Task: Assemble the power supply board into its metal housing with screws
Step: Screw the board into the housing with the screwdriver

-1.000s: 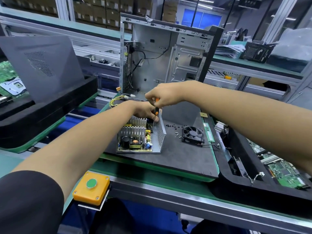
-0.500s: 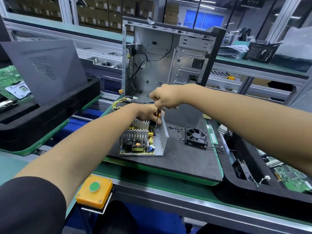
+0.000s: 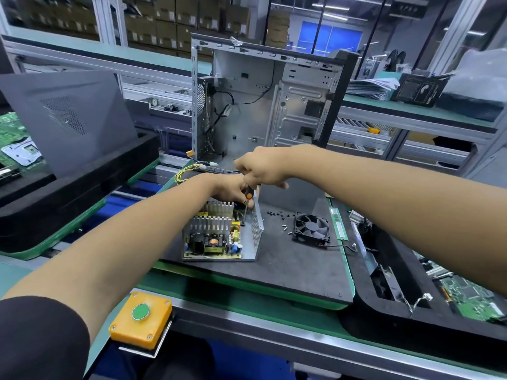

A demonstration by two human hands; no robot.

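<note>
- Power supply board (image 3: 212, 237) lies flat in its metal housing (image 3: 253, 233), near the middle of the dark mat (image 3: 288, 270) and toward its left edge.
- Board: green-yellow, with two rows of silver finned heat sinks at the far side, a black round capacitor front left, a copper-wound transformer beside it, small yellow and blue parts along the right edge.
- Housing: open grey sheet-metal tray; one perforated wall stands upright on the right, and a strip of bare floor shows between that wall and the board.
- Right hand (image 3: 263, 167) is clenched around the top of a screwdriver (image 3: 248, 200) with a black and orange handle; the shaft points down, tip at the housing floor just right of the board.
- Left hand (image 3: 229, 189) rests on the far end of the housing, fingers curled at the screwdriver shaft; whether they actually pinch it, I cannot tell.
- Loose black screws (image 3: 277, 214) are scattered on the mat just right of the housing.
- Black fan (image 3: 312, 229) lies flat near the mat's right edge, its thin lead trailing to the right.
- Open computer case (image 3: 274, 105) stands upright at the mat's far edge, black cables hanging inside.
- Black tray (image 3: 365, 305) to the right holds a green circuit board (image 3: 472, 296).
- Orange box with a green button (image 3: 140, 319) sits at the bench's front edge.
</note>
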